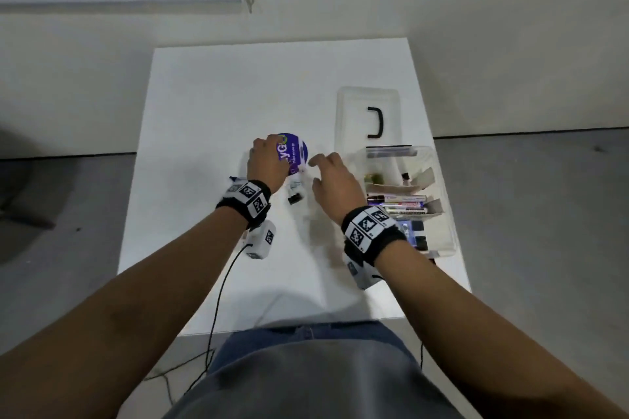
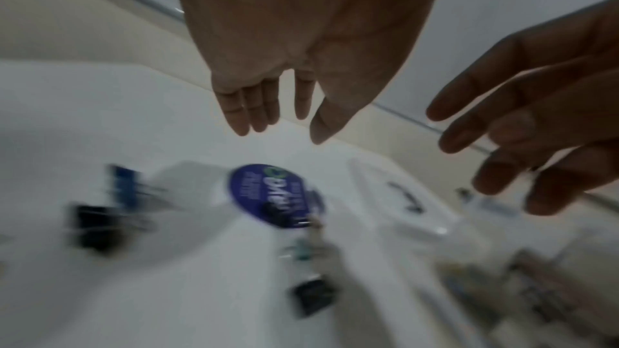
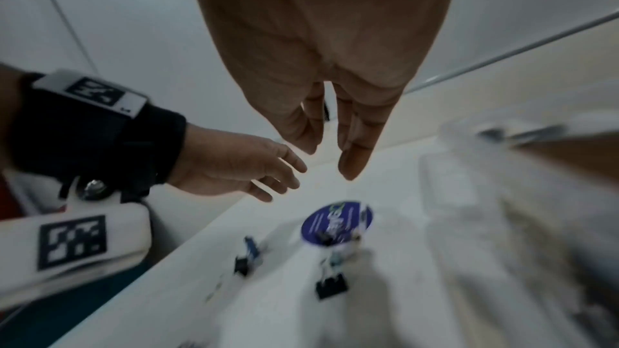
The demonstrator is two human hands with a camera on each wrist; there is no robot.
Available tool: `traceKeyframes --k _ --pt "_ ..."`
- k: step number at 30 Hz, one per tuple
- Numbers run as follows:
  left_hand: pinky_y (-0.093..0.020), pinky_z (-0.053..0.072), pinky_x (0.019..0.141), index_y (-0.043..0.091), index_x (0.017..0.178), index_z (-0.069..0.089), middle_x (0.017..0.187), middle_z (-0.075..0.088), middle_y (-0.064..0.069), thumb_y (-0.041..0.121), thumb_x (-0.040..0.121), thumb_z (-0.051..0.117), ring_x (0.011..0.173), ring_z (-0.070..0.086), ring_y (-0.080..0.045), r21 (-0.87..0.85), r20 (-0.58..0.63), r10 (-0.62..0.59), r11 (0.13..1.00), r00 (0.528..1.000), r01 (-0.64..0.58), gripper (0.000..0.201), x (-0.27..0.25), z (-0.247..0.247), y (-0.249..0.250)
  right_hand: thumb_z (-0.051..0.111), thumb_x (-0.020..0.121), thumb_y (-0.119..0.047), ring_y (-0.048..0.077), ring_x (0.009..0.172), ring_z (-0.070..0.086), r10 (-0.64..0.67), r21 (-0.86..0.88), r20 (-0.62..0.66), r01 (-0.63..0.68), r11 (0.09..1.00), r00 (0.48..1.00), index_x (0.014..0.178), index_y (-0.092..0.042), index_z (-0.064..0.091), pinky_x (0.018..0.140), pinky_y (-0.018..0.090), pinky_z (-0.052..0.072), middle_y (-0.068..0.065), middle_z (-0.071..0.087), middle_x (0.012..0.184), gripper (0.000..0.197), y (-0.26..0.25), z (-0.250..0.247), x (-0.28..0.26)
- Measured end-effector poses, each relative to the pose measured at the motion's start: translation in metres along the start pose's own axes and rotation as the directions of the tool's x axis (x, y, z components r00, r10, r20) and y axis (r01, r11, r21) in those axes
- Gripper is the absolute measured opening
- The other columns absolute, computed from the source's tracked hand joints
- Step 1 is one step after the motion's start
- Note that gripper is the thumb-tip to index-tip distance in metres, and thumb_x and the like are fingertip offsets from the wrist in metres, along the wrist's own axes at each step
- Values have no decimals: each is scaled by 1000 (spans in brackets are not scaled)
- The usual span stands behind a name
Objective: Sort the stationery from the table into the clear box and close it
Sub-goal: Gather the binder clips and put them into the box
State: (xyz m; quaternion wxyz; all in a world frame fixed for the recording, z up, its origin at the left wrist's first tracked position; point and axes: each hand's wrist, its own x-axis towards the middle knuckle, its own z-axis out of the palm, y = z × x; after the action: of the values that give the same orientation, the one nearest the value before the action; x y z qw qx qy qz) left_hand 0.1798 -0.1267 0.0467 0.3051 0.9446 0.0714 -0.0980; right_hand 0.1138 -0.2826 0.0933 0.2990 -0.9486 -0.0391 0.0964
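A round purple disc point(image 1: 296, 152) with printed lettering lies mid-table. My left hand point(image 1: 267, 160) hovers over its left side; the left wrist view shows the fingers point(image 2: 264, 115) straight and holding nothing above the disc point(image 2: 274, 195). My right hand point(image 1: 332, 177) hangs just right of the disc, open and holding nothing point(image 3: 330, 163). A black binder clip point(image 1: 294, 197) and a small pale clip point(image 1: 295, 184) lie between the wrists. A blue clip point(image 2: 125, 187) and another black clip point(image 2: 90, 226) lie further left. The clear box point(image 1: 446, 214) stands at the right.
The box holds several markers point(image 1: 398, 204) and cardboard dividers. Its clear lid point(image 1: 360, 105) with a black handle point(image 1: 376, 122) lies flat behind it. The white table point(image 1: 204, 112) ends near the box's right wall. Wrist views are blurred.
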Motion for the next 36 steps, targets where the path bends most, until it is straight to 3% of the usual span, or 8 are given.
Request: traceKeyframes --k 3,6,12,18,24,30,33,36 --pt "-45 39 102 24 140 40 141 34 -15 25 86 60 125 41 -37 276 47 -153 952 987 135 57 0 -17 -62 49 88 -5 39 92 61 35 -65 200 -22 998 979 135 -15 42 76 40 51 16 42 127 49 -12 50 18" --pt "-47 41 102 30 143 36 144 27 -15 34 86 65 127 37 -36 337 190 -179 936 965 107 65 -10 -20 -102 51 87 -7 41 98 60 113 -161 292 -67 985 950 143 -21 31 79 41 50 17 31 140 62 -12 87 34" --pt "-39 52 76 5 121 46 122 39 -21 5 85 59 95 57 -36 344 237 -84 939 968 -3 38 -36 -3 -133 59 85 -4 36 114 46 151 -356 305 -34 934 941 138 -13 35 75 44 50 14 35 137 58 -3 124 40" --pt "-32 43 73 2 112 47 113 42 -18 8 90 53 83 47 -25 215 208 -123 974 970 77 23 -44 -10 -147 52 92 -8 38 93 56 177 -317 258 -90 944 950 128 -7 42 61 37 39 16 36 130 37 8 138 25" --pt "-38 52 73 5 98 51 107 44 -12 0 83 54 69 51 -25 65 200 6 998 980 -19 16 -51 -10 -132 58 91 -13 38 89 60 197 -128 243 -170 977 950 111 0 51 79 42 51 16 45 121 24 12 128 27" --pt "-30 49 79 11 97 51 102 46 -5 5 85 61 76 54 -21 -137 181 100 988 978 -75 17 -66 5 -84 61 90 -18 30 86 64 278 259 153 -310 915 948 90 -11 53 76 39 54 9 64 93 10 15 105 14" --pt "-14 40 71 13 99 53 100 50 -4 12 85 67 79 53 -14 -237 140 161 963 977 -125 19 -68 4 -45 61 91 -17 26 80 67 263 435 4 -239 868 965 97 -10 56 74 44 58 6 67 91 11 15 67 2" --pt "-19 44 72 15 97 53 98 53 -3 16 84 69 83 54 -16 -339 100 267 915 958 -220 21 -69 8 11 55 96 -19 20 72 68 292 536 -173 -159 829 941 103 -10 57 66 33 59 3 66 89 12 22 12 -13"
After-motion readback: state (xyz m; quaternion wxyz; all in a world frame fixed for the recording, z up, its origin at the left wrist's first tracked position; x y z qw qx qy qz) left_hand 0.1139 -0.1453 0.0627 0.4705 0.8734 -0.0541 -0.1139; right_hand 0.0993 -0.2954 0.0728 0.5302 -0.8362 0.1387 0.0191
